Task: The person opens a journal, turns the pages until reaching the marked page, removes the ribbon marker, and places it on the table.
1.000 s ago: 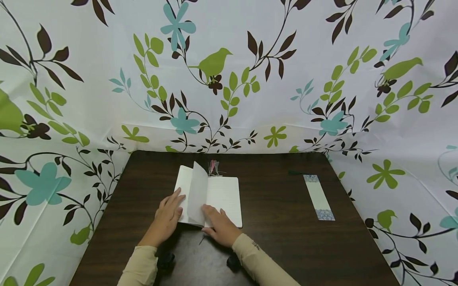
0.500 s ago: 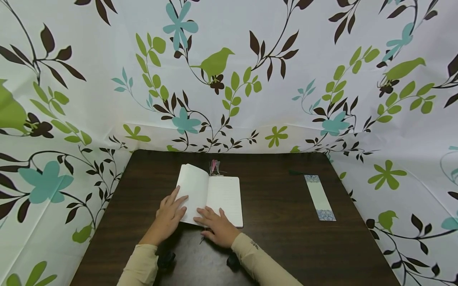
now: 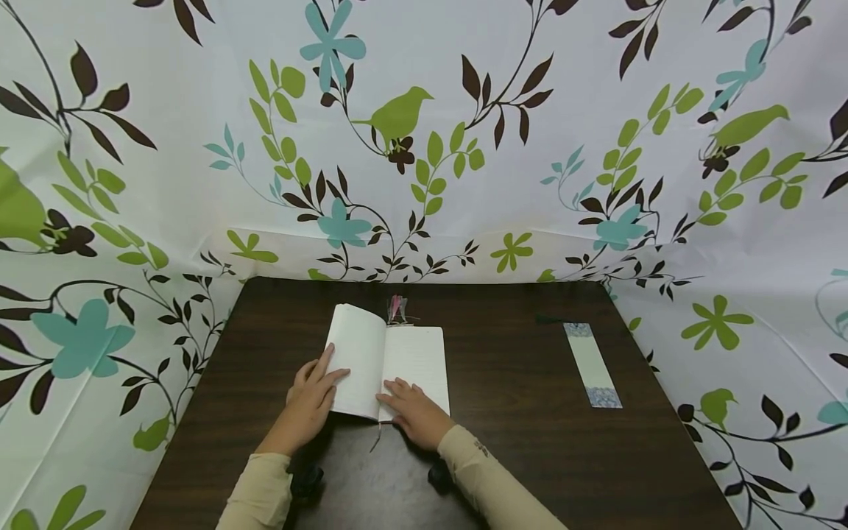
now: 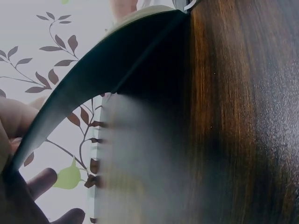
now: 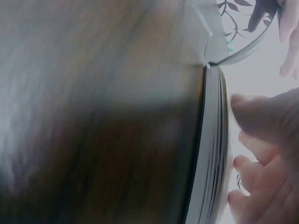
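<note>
Bookmark [image 3: 592,365] right of notebook [image 3: 391,361].

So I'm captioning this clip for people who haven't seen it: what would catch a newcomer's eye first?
Probably the open notebook near the middle of the dark wooden table, with the left hand resting on its left page and the right hand on the lower right page. Next, the patterned bookmark lying alone toward the table's right edge. Behind everything hangs a bold curtain printed with birds and leaves.

Left hand [image 3: 308,401] flat, fingers extended toward far right. Right hand [image 3: 416,411] flat, fingers spread toward far left. Both forearms sleeved, converging.
</note>
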`<control>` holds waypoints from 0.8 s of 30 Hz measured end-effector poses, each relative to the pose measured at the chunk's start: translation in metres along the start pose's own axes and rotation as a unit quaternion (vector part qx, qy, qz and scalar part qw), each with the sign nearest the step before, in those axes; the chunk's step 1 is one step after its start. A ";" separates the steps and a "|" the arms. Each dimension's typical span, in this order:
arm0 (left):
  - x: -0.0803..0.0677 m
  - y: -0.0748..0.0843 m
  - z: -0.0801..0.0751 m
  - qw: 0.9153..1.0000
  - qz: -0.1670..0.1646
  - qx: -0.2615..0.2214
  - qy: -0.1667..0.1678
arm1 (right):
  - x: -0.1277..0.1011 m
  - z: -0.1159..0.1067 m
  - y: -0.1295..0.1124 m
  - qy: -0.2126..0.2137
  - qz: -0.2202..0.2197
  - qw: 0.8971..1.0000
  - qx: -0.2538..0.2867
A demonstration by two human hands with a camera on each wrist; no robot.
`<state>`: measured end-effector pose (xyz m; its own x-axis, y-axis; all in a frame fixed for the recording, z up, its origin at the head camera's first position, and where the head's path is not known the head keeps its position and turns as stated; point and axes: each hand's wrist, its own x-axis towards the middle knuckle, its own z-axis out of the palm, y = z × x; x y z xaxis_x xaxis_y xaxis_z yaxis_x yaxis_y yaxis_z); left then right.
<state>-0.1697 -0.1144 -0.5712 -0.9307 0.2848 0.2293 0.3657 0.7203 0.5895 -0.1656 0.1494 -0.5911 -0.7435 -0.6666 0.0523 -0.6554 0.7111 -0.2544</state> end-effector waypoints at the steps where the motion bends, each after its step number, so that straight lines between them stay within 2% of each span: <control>1: 0.000 0.000 0.000 1.000 -0.001 -0.001 -0.002 | -0.001 0.000 0.001 -0.004 0.006 1.000 -0.005; 6: 0.001 -0.001 0.002 1.000 -0.005 -0.002 -0.009 | -0.006 -0.002 0.009 -0.017 0.032 0.999 -0.017; 16: -0.002 -0.002 0.002 1.000 0.010 -0.002 0.007 | -0.019 -0.006 0.028 -0.007 0.072 0.997 0.030; 24: -0.003 -0.003 0.002 1.000 0.006 0.002 0.003 | -0.027 -0.008 0.041 0.006 0.090 0.995 0.032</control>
<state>-0.1683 -0.1163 -0.5756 -0.9262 0.2899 0.2410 0.3770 0.7191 0.5837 -0.1738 0.1988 -0.5950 -0.8496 -0.5274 0.0122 -0.5026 0.8022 -0.3223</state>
